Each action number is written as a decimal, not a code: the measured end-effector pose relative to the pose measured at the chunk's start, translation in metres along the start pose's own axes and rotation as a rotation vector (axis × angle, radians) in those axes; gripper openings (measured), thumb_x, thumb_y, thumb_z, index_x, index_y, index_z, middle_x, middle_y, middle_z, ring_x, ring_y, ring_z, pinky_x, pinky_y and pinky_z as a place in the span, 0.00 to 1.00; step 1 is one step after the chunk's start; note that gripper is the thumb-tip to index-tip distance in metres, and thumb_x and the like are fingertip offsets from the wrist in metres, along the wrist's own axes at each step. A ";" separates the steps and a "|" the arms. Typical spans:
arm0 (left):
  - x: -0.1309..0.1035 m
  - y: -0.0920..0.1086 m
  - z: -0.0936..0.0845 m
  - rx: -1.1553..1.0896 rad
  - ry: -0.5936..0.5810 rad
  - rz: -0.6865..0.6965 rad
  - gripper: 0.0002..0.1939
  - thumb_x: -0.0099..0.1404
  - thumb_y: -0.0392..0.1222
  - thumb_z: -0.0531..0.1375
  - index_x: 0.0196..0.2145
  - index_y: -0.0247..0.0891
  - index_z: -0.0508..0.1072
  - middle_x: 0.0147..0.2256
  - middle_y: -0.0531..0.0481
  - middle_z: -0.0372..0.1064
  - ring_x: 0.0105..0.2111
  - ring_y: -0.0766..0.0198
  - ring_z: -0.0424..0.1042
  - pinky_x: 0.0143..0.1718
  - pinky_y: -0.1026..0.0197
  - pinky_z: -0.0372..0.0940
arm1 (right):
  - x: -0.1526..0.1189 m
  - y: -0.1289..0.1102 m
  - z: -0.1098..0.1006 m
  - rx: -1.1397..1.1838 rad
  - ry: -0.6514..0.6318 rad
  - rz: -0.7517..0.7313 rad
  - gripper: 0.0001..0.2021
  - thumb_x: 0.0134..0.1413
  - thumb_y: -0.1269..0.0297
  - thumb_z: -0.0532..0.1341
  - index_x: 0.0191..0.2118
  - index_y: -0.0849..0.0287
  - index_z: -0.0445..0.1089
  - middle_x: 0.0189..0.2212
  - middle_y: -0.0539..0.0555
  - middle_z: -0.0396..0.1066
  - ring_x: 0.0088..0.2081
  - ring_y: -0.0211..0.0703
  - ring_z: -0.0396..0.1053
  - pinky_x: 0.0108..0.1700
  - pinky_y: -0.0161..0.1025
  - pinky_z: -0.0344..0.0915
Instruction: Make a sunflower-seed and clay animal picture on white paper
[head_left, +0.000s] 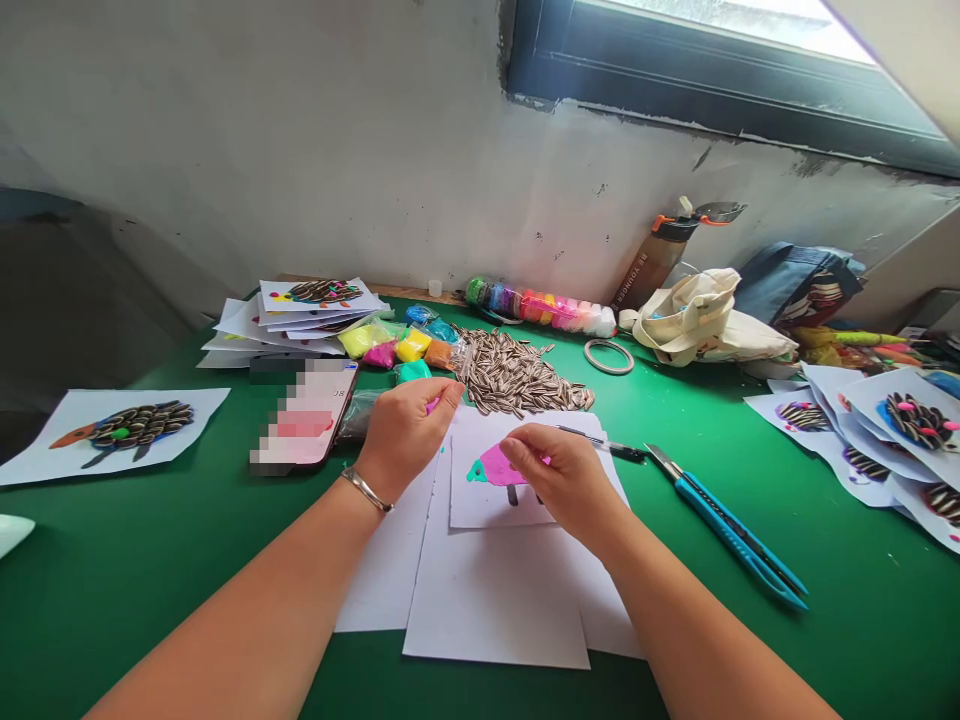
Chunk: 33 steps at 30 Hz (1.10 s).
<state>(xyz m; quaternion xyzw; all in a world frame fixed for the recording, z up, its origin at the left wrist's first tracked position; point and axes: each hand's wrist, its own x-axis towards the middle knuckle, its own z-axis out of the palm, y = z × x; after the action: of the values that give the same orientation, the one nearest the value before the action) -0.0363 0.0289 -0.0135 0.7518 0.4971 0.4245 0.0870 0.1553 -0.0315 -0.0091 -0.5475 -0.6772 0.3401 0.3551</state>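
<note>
My left hand [411,432], a bracelet on its wrist, is closed around a bit of pink-purple clay [433,405] that peeks out between the fingers. Low over a small white card, my right hand [559,475] has its fingers pinched together; whatever they hold is hidden. On that card [480,510] lies a flat pink clay body [495,465] with a green head and dark legs, partly covered by the right hand. White paper sheets [495,600] lie under the card. Just beyond the hands is a pile of striped sunflower seeds [510,370].
Right of the paper lie a black pen [626,453] and a blue craft knife [731,530], blade out. Clay packets [412,345], a phone [315,415] and stacked seed pictures [300,320] sit left. Behind are a tape roll [609,342], a bottle [652,265] and a cloth bag [686,310].
</note>
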 end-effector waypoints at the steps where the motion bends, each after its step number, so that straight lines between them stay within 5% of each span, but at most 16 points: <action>1: 0.000 0.000 0.000 -0.006 -0.001 0.000 0.17 0.69 0.44 0.55 0.23 0.38 0.71 0.21 0.55 0.68 0.24 0.67 0.65 0.28 0.64 0.57 | 0.000 0.000 0.000 -0.007 0.005 0.000 0.13 0.60 0.62 0.57 0.25 0.57 0.68 0.20 0.45 0.61 0.25 0.34 0.57 0.28 0.33 0.54; 8: 0.000 0.001 -0.002 -0.002 0.009 0.006 0.18 0.69 0.44 0.55 0.22 0.38 0.70 0.20 0.56 0.64 0.23 0.68 0.61 0.27 0.64 0.55 | -0.001 0.007 0.006 -0.040 0.014 -0.011 0.03 0.55 0.68 0.60 0.32 0.54 0.71 0.28 0.46 0.69 0.31 0.36 0.65 0.33 0.33 0.59; 18: 0.001 -0.001 -0.002 -0.009 0.008 -0.040 0.18 0.69 0.44 0.55 0.22 0.38 0.72 0.22 0.54 0.68 0.24 0.67 0.65 0.29 0.63 0.57 | -0.001 0.002 0.005 -0.137 -0.017 -0.021 0.14 0.61 0.61 0.56 0.25 0.56 0.67 0.22 0.47 0.64 0.27 0.36 0.60 0.30 0.34 0.55; 23: 0.001 -0.002 -0.002 -0.006 -0.004 -0.034 0.20 0.69 0.44 0.54 0.20 0.39 0.70 0.19 0.55 0.65 0.23 0.67 0.63 0.27 0.63 0.55 | -0.003 0.005 0.006 -0.115 0.012 0.001 0.04 0.57 0.66 0.60 0.31 0.54 0.71 0.28 0.47 0.70 0.31 0.38 0.66 0.33 0.34 0.60; 33: 0.001 -0.003 -0.001 -0.018 0.002 -0.029 0.20 0.69 0.44 0.54 0.19 0.39 0.67 0.18 0.56 0.59 0.22 0.67 0.57 0.26 0.63 0.53 | -0.002 0.007 0.008 -0.116 -0.036 -0.036 0.10 0.60 0.68 0.55 0.37 0.54 0.74 0.34 0.50 0.75 0.36 0.40 0.69 0.35 0.35 0.61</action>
<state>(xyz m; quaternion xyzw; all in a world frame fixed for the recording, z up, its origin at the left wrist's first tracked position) -0.0387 0.0308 -0.0136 0.7432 0.5043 0.4284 0.0993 0.1519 -0.0327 -0.0190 -0.5485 -0.7118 0.3035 0.3167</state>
